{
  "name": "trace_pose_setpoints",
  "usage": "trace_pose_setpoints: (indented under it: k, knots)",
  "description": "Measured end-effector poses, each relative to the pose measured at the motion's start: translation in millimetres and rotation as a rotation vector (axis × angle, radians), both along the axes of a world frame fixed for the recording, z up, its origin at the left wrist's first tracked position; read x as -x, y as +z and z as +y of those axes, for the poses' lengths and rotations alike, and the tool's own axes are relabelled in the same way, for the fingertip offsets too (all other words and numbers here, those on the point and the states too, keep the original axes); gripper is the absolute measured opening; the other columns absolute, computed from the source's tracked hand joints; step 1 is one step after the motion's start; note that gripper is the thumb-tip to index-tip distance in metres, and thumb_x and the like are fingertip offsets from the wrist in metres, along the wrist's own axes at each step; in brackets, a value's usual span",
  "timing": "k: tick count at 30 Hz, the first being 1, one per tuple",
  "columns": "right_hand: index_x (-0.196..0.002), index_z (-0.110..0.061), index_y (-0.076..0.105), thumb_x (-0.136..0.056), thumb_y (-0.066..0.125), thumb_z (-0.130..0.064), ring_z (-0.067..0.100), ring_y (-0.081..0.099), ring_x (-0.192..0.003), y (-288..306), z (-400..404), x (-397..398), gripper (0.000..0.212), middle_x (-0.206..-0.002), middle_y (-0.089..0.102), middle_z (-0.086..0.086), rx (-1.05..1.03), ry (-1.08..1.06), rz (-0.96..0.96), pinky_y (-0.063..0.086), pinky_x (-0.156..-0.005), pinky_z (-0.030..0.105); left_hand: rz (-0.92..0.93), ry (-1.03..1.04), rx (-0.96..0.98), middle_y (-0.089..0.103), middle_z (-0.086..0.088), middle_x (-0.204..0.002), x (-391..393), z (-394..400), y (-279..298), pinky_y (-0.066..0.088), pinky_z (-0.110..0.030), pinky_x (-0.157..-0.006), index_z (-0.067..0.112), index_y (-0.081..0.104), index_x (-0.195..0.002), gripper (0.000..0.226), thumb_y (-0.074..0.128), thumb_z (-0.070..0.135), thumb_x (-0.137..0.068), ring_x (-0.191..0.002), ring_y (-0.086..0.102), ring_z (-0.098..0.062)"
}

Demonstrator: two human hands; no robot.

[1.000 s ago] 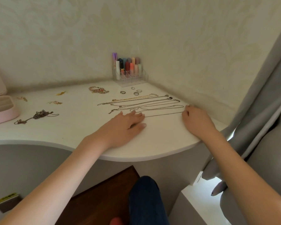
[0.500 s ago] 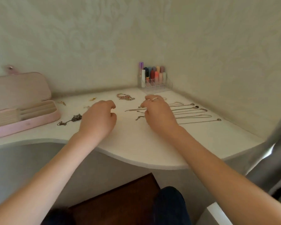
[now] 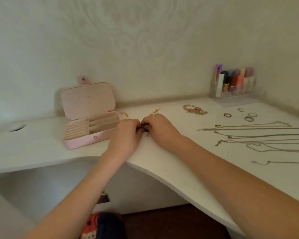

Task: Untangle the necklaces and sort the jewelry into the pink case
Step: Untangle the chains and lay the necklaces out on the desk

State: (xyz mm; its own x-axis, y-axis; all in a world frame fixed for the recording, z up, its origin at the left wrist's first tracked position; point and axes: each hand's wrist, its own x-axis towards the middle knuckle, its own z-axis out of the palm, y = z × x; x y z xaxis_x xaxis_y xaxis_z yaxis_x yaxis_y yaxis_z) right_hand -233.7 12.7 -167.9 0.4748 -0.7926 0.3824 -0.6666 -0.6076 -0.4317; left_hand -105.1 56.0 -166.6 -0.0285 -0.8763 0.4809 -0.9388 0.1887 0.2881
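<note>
Both hands have left the straightened chains [image 3: 259,135] for the tangled clump [image 3: 144,130] beside the pink case [image 3: 86,135]. Left hand [image 3: 126,133] and right hand [image 3: 160,127] each grip it; untangling resumes

The dark tangled chain [image 3: 144,130] is mostly hidden between both hands' curled fingers [image 3: 136,125] — its shape unreadable. The straightened necklaces [image 3: 259,135] run off the right edge — ends unseen.

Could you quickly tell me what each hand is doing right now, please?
Left hand: fingers curled, pinching the tangled chain.
Right hand: fingers curled, pinching the same tangled chain.
</note>
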Motion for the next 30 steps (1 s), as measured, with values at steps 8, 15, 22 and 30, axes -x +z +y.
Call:
trace_pose_setpoints:
  k: [8, 15, 22, 30]
  knots:
    - [-0.094, -0.006, 0.069, -0.086, 0.060, 0.001, -0.005, 0.059, -0.063, 6.6, -1.0, 6.4, 0.014, -0.077, 0.066, -0.002, -0.320, -0.008, -0.733, 0.045, -0.066, 0.010, 0.540, -0.143, 0.029, 0.061, 0.000, -0.083, 2.0, -15.1, 1.9, 0.043, -0.019, -0.074, 0.015, 0.053, -0.084, 0.010, 0.049, 0.012, -0.093, -0.083, 0.059, -0.020]
    - [-0.100, -0.004, 0.066, -0.087, 0.062, -0.001, 0.012, 0.060, -0.068, 8.2, 9.8, 3.9, 0.014, -0.074, 0.066, 0.005, -0.418, 0.023, -0.865, 0.051, -0.071, 0.023, 1.161, -0.263, -0.059, 0.058, -0.006, -0.085, -0.9, -11.2, 10.0, 0.055, -0.021, -0.074, 0.014, 0.048, -0.079, 0.021, 0.042, 0.005, -0.097, -0.082, 0.063, -0.015]
    - [-0.090, -0.014, 0.062, -0.090, 0.059, -0.004, 0.016, 0.065, -0.068, 10.7, 15.8, 2.5, 0.011, -0.074, 0.069, 0.007, -0.459, 0.001, -0.990, 0.054, -0.059, 0.021, 1.249, -0.261, -0.043, 0.057, -0.016, -0.094, -2.2, -11.9, 11.5, 0.057, -0.023, -0.068, 0.012, 0.045, -0.080, 0.022, 0.038, 0.007, -0.099, -0.081, 0.067, -0.017]
    - [-0.090, -0.010, 0.061, -0.085, 0.051, 0.004, 0.015, 0.061, -0.061, 10.3, 9.8, 9.2, 0.018, -0.077, 0.066, 0.010, -0.444, -0.148, -1.065, 0.056, -0.063, 0.028, 1.419, -0.281, -0.005, 0.062, -0.005, -0.070, -1.5, -8.4, 15.8, 0.055, -0.025, -0.063, 0.011, 0.041, -0.079, 0.023, 0.033, 0.003, -0.099, -0.059, 0.067, -0.012]
